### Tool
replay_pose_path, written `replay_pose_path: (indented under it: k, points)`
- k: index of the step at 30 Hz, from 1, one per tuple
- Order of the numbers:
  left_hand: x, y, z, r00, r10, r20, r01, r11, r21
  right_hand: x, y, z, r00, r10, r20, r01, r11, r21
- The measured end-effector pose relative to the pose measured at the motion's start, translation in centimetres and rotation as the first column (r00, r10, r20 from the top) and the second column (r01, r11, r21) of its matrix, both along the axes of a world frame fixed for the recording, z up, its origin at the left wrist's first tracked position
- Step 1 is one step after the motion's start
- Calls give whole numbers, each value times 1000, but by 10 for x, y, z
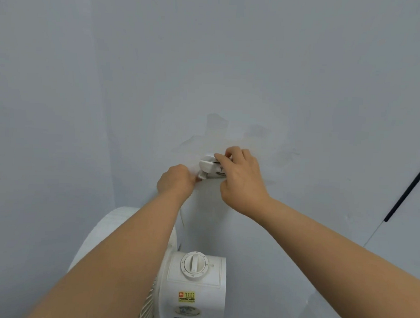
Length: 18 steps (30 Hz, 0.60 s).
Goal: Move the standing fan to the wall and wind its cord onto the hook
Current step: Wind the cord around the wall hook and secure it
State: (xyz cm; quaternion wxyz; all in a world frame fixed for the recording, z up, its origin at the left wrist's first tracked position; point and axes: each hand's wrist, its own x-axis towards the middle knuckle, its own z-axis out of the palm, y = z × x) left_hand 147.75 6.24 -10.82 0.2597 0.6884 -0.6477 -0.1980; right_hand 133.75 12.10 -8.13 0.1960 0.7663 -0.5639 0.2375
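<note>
Both arms stretch up to the hook (209,167) on the wall (209,61) — right hand (242,180) curls finger and thumb round it, left hand (176,181) fisted just left, its hold hidden. Directly below the hook stands the fan (195,279) — dial (193,265) up.

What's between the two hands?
Head view: a white plastic piece on the wall, hook or plug unclear. The left hand pinches its lower end; the right hand grips its right side.
</note>
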Motion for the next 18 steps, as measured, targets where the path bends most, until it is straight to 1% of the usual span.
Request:
replay_pose_path:
  k: [2,3,4,6,7,8,9,10,11,12,14,16,18]
  points:
    - [3,1,2,998,69,11,-69,998,3,0,1,2,1000,11,14,-11,999,35]
    - [4,0,2,997,81,-12,-81,997,14,0,2,4,1000,21,12,-21,999,48]
    - [5,-2,2,996,79,-49,-78,997,24,0,1,6,999,32,13,-33,998,61]
    - [6,-5,6,980,47,-194,-39,998,43,-3,1,11,999,53,-1,-53,994,98]
    - [6,-8,7,952,33,-304,-21,999,43,-3,1,13,998,56,-14,-54,992,115]
    - [7,-9,7,899,21,-438,-2,999,43,-3,1,14,998,57,-23,-53,991,126]
    - [7,-8,10,825,19,-564,14,998,54,-4,1,16,998,65,-25,-62,990,124]
    - [8,-7,11,750,19,-661,31,997,64,-4,1,16,997,71,-20,-68,990,121]
    - [10,-6,12,695,14,-719,50,996,68,-3,1,16,997,72,-15,-70,990,120]
    - [12,-6,12,659,6,-752,66,996,66,-3,1,16,998,68,-17,-66,991,121]
    - [16,-5,12,614,-8,-790,76,996,49,-3,1,14,998,63,-23,-60,991,118]
    - [16,-7,11,600,-15,-800,51,999,19,-2,2,14,998,54,-14,-52,992,117]
    - [13,-9,10,614,-13,-789,8,1000,-11,-2,2,14,998,57,-9,-56,992,114]
